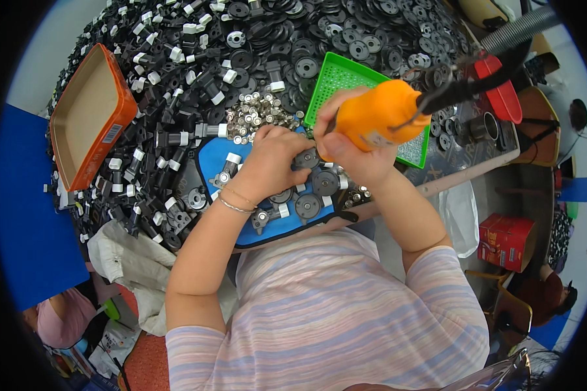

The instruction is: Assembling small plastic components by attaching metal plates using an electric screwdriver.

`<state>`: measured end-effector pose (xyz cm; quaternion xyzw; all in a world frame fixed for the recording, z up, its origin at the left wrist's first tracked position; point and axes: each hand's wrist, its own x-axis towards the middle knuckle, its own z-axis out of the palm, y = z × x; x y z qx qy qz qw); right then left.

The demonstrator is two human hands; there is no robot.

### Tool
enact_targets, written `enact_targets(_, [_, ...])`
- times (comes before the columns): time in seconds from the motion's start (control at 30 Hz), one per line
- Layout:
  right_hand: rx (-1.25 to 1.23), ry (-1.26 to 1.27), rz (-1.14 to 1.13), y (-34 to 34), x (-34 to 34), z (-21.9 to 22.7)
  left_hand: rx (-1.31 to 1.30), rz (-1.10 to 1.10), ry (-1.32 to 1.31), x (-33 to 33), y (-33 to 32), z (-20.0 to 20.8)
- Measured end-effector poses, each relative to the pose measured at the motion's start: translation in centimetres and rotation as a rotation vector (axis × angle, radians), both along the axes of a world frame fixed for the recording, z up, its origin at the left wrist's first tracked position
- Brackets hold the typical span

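Note:
My right hand (366, 161) is wrapped round an orange electric screwdriver (383, 112), its tip pointing down and hidden behind the fingers. Just left of it, my left hand (269, 159) is curled over a black round part (306, 158), with thumb and fingers at its edge. Both hands are above a blue mat (212, 158) at the front edge of the table. Several black disc-and-lever parts with white ends lie on the mat, among them a round black disc (308, 205). Beyond my left fingers is a heap of small shiny metal pieces (261, 112).
Black parts with white ends (176, 55) are heaped at left, and black discs (306, 67) at the back. An orange-rimmed tray (125, 103) stands left. Close by the screwdriver is a green perforated basket (315, 98); farther right is a red tray (502, 91). A corrugated hose (518, 31) hangs above.

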<state>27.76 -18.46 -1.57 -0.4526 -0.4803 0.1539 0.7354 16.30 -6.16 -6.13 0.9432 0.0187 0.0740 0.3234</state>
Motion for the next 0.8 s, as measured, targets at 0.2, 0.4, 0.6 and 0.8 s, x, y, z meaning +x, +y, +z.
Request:
enact_targets(0.2, [0.248, 0.089, 0.048, -2.3, 3.1, 3.9, 0.016, 0.013, 0.026, -0.1, 0.2, -0.2])
enact_targets(0.4, [0.209, 0.130, -0.184, -3.7, 5.2, 1.1, 0.026, -0.010, 0.009, 0.0, 0.1, 0.0])
enact_targets(0.6, [0.168, 0.194, -0.149, -3.6, 5.0, 0.0, 0.044, 0.006, -0.033, 0.3, -0.8, -0.1])
enact_targets(0.8, [0.137, 0.124, -0.145, -3.6, 5.5, -0.4, 0.041, 0.001, -0.019, 0.4, -0.6, -0.2])
